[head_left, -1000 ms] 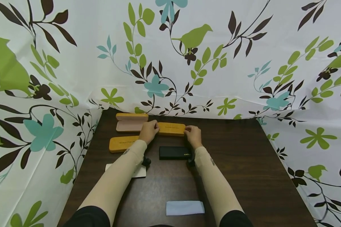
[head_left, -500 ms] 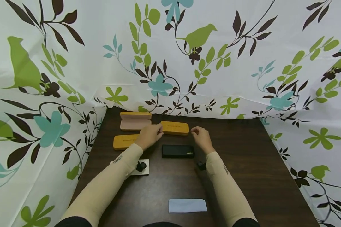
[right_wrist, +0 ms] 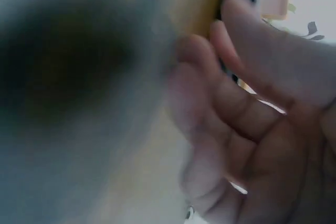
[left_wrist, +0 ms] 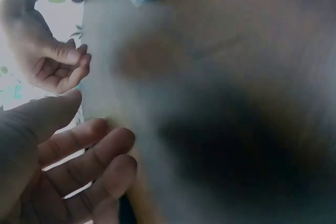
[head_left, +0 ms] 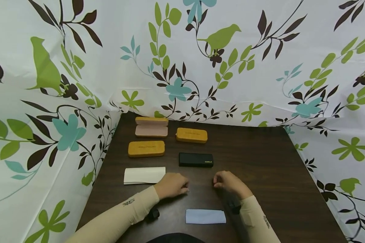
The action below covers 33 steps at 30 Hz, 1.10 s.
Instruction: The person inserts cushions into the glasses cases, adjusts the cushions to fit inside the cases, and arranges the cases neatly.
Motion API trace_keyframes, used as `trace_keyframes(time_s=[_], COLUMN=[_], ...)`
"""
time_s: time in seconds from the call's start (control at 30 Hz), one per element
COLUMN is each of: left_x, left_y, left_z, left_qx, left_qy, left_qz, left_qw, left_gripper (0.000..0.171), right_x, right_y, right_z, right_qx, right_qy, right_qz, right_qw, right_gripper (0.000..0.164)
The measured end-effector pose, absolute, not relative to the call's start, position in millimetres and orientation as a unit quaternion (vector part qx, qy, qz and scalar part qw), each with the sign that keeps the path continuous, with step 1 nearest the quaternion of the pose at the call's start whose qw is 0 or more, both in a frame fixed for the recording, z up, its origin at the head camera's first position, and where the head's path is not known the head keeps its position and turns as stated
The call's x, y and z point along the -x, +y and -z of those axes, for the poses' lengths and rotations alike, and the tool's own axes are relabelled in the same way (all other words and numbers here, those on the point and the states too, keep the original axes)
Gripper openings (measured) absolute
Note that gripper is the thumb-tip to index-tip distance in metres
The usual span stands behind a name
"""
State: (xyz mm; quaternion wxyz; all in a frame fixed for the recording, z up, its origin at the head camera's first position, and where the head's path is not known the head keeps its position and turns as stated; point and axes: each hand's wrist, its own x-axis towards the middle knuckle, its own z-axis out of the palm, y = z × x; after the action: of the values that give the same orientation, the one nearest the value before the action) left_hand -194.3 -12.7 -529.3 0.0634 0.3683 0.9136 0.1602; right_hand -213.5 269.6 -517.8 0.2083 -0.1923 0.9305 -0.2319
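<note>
My left hand (head_left: 172,185) hovers over the table, just right of a folded cream cloth (head_left: 144,176). Its fingers bend loosely with nothing in them, as the left wrist view also shows. To the right, my right hand (head_left: 231,183) is likewise loosely curled and holds nothing. A black case (head_left: 196,159) with small lettering lies beyond both hands. Behind it is a closed yellow glasses case (head_left: 191,135). Another closed yellow glasses case (head_left: 146,149) lies to the left, and behind that an open glasses case (head_left: 151,130) shows its pink lining.
A folded light blue cloth (head_left: 205,216) lies near the front, between the forearms. The dark wooden table (head_left: 276,168) extends to the right. A white sheet (head_left: 109,67) with printed leaves and birds hangs behind and along the sides.
Both hands have left the rear yellow glasses case, which they were touching a second ago, and have drawn back toward the body. The cases stay in place; the head view has shifted slightly.
</note>
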Motion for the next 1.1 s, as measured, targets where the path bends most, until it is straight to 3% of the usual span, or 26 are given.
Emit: trace_keyframes(time_s=[0.13, 0.23, 0.4, 0.7, 0.93, 1.1], left_x=[178.9, 169.4, 159.4, 150.1, 140.1, 138.2], left_y=[-8.9, -6.9, -2.8, 9.2, 22.0, 24.9], left_z=[535.8, 542.4, 550.8, 543.8, 545.2, 543.2], left_qx=[-0.374, -0.381, -0.399, -0.373, -0.381, -0.371], left_qy=[0.912, 0.91, 0.908, 0.918, 0.921, 0.924], left_qz=[-0.149, -0.14, -0.118, -0.103, -0.053, -0.055], left_qw=[0.083, 0.079, 0.057, 0.09, 0.058, 0.072], left_gripper=[0.033, 0.044, 0.042, 0.034, 0.038, 0.039], right_x=[184.0, 166.7, 150.3, 135.9, 131.6, 127.9], right_y=[268.5, 263.7, 256.5, 247.6, 249.9, 251.2], right_z=[526.7, 532.4, 535.8, 533.5, 524.4, 522.0], right_qx=[0.2, 0.211, 0.217, 0.167, 0.164, 0.165], right_qy=[0.932, 0.943, 0.956, 0.968, 0.966, 0.966], right_qz=[0.202, 0.169, 0.13, 0.09, 0.085, 0.061], right_qw=[0.225, 0.192, 0.147, 0.162, 0.18, 0.189], right_gripper=[0.029, 0.039, 0.047, 0.039, 0.039, 0.037])
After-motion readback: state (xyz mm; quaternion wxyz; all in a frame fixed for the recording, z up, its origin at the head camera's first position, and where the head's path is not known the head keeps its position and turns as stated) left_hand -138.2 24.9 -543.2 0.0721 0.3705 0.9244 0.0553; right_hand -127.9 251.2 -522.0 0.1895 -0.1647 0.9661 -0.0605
